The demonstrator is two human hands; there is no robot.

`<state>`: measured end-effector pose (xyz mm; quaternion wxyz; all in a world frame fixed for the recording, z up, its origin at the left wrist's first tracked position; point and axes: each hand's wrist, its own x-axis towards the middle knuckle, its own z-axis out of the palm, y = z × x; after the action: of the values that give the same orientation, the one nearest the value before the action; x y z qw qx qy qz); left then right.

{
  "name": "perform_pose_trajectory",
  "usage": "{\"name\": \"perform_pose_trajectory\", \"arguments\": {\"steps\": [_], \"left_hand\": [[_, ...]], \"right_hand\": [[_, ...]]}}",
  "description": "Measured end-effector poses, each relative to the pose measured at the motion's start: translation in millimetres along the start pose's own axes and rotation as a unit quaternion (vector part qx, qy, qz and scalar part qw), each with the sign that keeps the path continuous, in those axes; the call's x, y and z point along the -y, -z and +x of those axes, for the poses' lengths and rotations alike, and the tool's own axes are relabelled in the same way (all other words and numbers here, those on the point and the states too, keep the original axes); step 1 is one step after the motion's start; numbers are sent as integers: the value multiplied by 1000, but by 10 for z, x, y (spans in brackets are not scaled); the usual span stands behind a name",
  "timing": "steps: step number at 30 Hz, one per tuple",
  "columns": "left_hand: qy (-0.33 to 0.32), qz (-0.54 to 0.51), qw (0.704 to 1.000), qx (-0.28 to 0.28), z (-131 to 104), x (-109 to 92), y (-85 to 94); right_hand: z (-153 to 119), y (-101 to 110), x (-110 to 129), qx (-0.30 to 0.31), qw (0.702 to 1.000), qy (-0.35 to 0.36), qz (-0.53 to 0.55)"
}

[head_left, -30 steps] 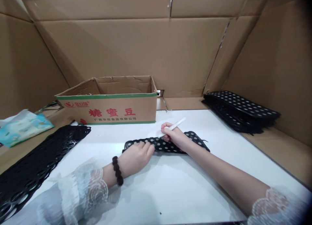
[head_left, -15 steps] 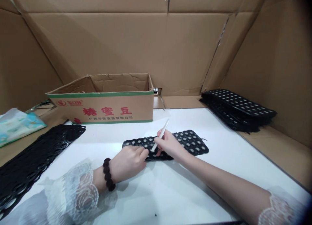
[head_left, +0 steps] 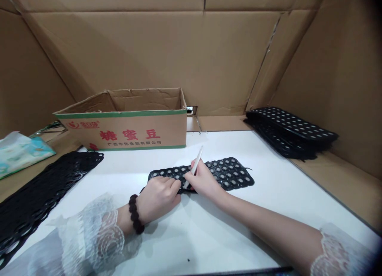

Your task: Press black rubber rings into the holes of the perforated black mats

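A black rectangular sheet (head_left: 234,174) with rows of pale round discs lies on the white table in front of me. My left hand (head_left: 161,196), fingers curled, grips the sheet's near edge left of its middle; the fingertips are partly hidden. A slim white pen-like stick (head_left: 197,160) is pinched in my right hand (head_left: 205,182). Its lower end points down at the sheet close beside my left fingers; I cannot tell whether it touches a disc. A thin black strand sticks out from the sheet's right end.
An open cardboard box (head_left: 143,126) with red lettering stands behind the sheet. Black ring-patterned lattice strips (head_left: 47,192) lie at left, near a tissue pack (head_left: 26,154). On the right is a stack of similar dotted black sheets (head_left: 292,128). Cardboard walls (head_left: 143,49) surround the table.
My right hand and the white stick have shifted slightly left and down, closer to my left fingers. My left hand stays on the sheet. The whole view has moved a little.
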<state>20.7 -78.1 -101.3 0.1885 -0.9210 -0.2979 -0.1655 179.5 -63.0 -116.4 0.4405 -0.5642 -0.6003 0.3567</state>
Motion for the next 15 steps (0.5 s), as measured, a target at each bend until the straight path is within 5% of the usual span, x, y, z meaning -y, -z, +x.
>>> {"name": "perform_pose_trajectory", "arguments": {"steps": [15], "left_hand": [[-4, -4, 1000, -5, -15, 5, -7]], "right_hand": [[14, -12, 38, -35, 998, 4, -46]]}}
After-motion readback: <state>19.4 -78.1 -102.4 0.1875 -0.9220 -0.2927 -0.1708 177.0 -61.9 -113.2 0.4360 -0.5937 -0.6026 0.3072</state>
